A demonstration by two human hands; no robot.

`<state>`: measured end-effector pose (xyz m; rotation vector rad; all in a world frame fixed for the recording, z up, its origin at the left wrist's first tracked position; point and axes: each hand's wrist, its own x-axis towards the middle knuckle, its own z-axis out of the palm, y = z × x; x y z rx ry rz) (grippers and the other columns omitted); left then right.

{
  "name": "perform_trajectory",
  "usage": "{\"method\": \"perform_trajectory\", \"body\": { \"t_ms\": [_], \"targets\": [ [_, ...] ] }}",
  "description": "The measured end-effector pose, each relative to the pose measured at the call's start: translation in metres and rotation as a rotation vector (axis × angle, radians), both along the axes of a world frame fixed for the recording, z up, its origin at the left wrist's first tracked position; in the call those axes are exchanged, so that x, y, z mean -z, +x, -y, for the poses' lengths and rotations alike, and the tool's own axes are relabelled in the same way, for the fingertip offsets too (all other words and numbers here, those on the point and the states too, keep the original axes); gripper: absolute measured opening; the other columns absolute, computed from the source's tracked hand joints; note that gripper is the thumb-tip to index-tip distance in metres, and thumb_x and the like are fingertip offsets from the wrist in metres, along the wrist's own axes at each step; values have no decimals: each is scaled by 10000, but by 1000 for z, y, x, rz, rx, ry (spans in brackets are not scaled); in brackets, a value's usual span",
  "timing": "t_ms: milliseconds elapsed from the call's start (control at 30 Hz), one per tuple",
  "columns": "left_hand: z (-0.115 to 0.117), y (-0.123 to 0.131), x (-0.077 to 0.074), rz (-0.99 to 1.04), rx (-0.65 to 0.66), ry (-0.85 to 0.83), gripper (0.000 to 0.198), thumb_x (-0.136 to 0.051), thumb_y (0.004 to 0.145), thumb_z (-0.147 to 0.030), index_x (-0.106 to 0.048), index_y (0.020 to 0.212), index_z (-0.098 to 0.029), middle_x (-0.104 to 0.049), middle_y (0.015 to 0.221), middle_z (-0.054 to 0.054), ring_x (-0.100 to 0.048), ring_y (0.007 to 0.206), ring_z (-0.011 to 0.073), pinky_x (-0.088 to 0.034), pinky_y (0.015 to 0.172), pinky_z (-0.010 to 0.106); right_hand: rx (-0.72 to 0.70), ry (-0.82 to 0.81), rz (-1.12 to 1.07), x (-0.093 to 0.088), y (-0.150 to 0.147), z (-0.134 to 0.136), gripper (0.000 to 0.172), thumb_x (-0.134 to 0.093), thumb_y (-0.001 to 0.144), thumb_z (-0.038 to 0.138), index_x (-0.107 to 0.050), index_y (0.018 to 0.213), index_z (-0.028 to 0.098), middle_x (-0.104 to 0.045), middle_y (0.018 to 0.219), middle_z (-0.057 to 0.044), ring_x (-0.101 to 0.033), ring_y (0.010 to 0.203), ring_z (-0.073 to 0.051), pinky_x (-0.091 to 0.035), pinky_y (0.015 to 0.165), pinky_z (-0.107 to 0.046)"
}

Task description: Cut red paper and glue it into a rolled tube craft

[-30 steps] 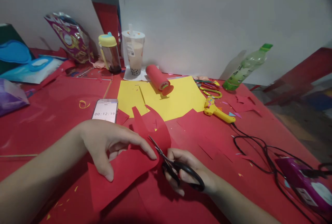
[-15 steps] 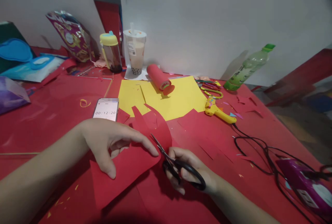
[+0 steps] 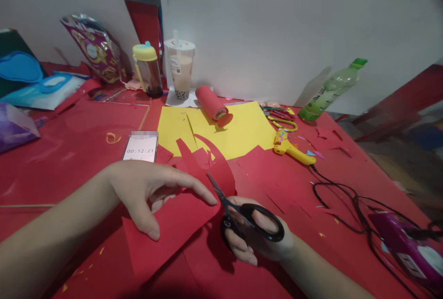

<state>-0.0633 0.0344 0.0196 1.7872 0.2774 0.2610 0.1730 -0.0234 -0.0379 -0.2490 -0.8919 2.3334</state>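
At eight o'clock, the left hand (image 3: 155, 193) is resting with thumb and forefinger spread upon one curving red paper sheet (image 3: 183, 221), seven o'clock, seemingly steadying it; whether its curled fingers are pinching cannot be told. At five, the right hand (image 3: 261, 244) is gripping one pair of black-loop-handled metal scissors (image 3: 238, 207), presumably for control. At three, one yellow plastic glue gun (image 3: 293, 150) is lying.
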Motion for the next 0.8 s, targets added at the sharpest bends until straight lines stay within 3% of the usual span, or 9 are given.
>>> {"method": "perform_trajectory", "body": {
  "t_ms": [367, 800],
  "targets": [
    [1, 1, -1, 7, -16, -44, 605, -599, 704, -433, -457, 1172, -77, -575, 1134, 99, -502, 1087, 259, -415, 909, 367, 18, 56, 103, -1, 3, 0, 322, -581, 749, 431, -407, 797, 165, -491, 579, 34, -437, 393, -29, -329, 380, -131],
    [0, 0, 0, 13, -19, -14, 602, -610, 705, -395, -450, 1182, -65, -567, 1158, 101, -499, 1091, 259, -422, 903, 363, 77, 96, 209, -2, 2, 0, 387, -631, 688, 464, -389, 735, 166, -500, 555, 42, -424, 365, -23, -289, 358, -135]
  ]
}}
